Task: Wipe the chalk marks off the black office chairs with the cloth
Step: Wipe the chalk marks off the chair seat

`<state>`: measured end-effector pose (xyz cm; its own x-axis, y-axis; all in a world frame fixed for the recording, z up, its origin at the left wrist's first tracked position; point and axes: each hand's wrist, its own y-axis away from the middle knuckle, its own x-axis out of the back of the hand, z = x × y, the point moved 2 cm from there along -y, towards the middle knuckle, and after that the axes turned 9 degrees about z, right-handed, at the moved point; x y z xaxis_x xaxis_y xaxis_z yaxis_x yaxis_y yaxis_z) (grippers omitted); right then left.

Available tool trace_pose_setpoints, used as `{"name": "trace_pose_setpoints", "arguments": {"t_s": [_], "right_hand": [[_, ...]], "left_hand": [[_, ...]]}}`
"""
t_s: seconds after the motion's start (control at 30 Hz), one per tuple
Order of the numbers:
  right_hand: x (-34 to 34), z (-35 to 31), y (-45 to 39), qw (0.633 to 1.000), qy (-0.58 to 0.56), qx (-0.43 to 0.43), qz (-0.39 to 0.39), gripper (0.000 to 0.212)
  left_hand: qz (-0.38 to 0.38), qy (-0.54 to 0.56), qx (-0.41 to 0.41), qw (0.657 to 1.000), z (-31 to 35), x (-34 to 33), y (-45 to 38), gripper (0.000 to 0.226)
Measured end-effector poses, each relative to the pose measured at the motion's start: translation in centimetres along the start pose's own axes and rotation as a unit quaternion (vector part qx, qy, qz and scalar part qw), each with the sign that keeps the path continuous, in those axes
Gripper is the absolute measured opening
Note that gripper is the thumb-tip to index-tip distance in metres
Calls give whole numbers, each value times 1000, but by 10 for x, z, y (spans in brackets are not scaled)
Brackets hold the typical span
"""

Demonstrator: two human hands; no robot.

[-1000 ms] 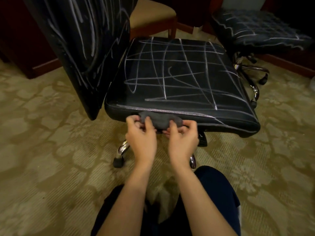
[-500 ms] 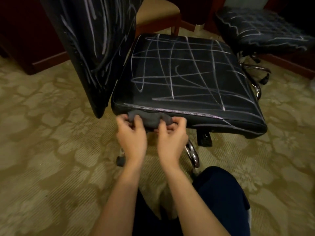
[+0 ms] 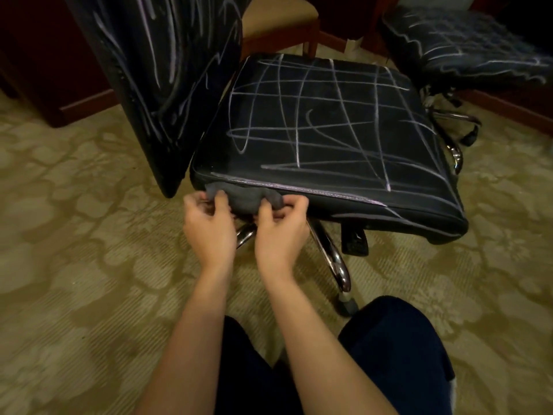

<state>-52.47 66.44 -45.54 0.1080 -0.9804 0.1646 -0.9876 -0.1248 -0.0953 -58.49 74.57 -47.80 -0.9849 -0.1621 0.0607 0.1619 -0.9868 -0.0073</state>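
Since 1 s ago both hands w/ the cloth have slid left along the seat's front edge, from about mid-edge to near its left corner; the view has swung too, so the chair now sits further right in frame.

Carpet (image 3: 74, 250): tan-olive, flower pattern, fills most of the frame.

Near chair (image 3: 329, 130): black seat at centre to 2 o'clock, crossed all over w/ white chalk lines (image 3: 299, 115); one chalk line runs along the front seam. Its backrest (image 3: 155, 79) stands at 11 o'clock, tilted, also scribbled. Chrome base legs (image 3: 329, 250) show under the seat, a castor at the end of one.

Second chair (image 3: 466, 46): black, at 1–2 o'clock, well apart from the hands, seat chalked too.

Wooden chair w/ tan seat (image 3: 278, 16): 12 o'clock, behind the near chair.

Person's legs (image 3: 395, 354): dark trousers, 5–6 o'clock.

Left hand (image 3: 209, 226): just left of centre, fingers curled, pinching the left end of the cloth.

Right hand (image 3: 281, 232): just beside the left hand, fingers curled, pinching the right end.

Cloth (image 3: 245, 197): dark grey, bunched, stretched betw. both hands & pressed against the front edge of the near seat close to its left corner, just under the seam line.
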Motion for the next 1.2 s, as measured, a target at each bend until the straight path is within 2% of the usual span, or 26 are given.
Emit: {"name": "trace_pose_setpoints", "arguments": {"t_s": [0.1,0.23,0.37,0.43,0.57,0.73,0.8,0.9,1.0,1.1,1.2], "right_hand": [[28,3,-13,1000,-4,-8,19,21],[101,18,-54,992,8,-11,127,28],[121,21,-65,987,30,2,157,22],[107,17,-59,988,41,14,148,20],[64,2,-41,998,47,15,50,18],[48,-4,-30,999,39,14,-27,15],[70,-2,-38,1000,27,1,-1,19],[122,9,-62,995,29,-14,90,21],[159,15,-73,989,45,10,143,19],[152,15,-67,990,42,23,136,13],[110,12,-54,994,68,32,75,17]], "left_hand": [[-7,-43,-62,997,9,-10,27,29],[-113,-37,-87,989,19,-50,95,22],[-165,-35,-89,982,19,-64,115,19],[-148,-13,-89,985,14,-58,100,24],[-71,1,-70,995,3,-36,51,35],[-14,-46,-91,995,12,-24,32,30],[-24,-79,-103,991,25,-34,53,26],[-106,-91,-113,984,36,-55,109,17],[-165,-82,-134,974,40,-64,151,15],[-175,-60,-118,976,32,-63,140,15],[-115,-47,-113,986,20,-50,96,17]]}}
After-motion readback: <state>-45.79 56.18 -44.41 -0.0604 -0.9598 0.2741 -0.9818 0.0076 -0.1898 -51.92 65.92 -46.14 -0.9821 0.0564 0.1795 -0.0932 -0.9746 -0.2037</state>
